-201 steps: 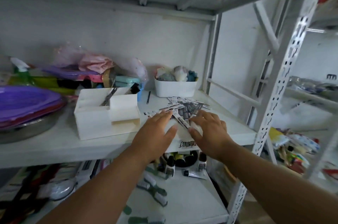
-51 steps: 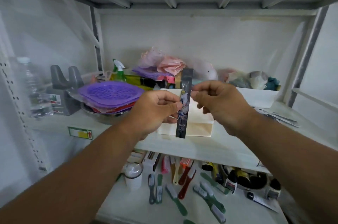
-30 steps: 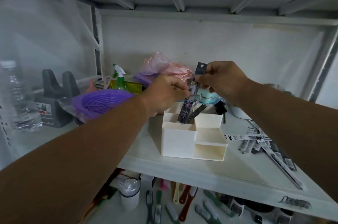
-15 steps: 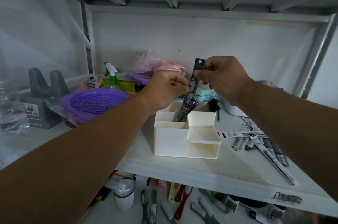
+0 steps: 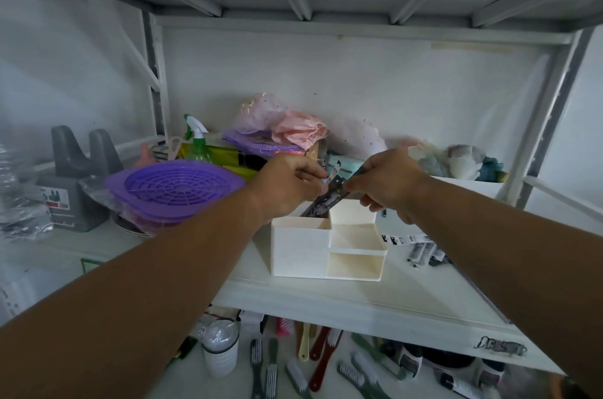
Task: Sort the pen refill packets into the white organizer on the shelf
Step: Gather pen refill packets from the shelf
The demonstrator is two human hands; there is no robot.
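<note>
Both hands — left hand (image 5: 287, 186), right hand (image 5: 388, 185) — pinched one pen refill packet (image 5: 326, 199), tilted toward one o'clock. That slant fed its foot into the white organizer (image 5: 300, 252)'s tall rear-left compartment.

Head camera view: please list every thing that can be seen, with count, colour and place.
white organizer: one, white, middle of shelf
held refill packet: one, dark, tilted into the organizer's rear left compartment
loose refill packets: several, black and white, right of organizer
purple basket: one, purple, left of organizer
spray bottle: one, green, behind basket
white bin: one, white, rear right
brushes: many, mixed colours, lower shelf
left hand: pinches the held packet
right hand: pinches the held packet
</note>
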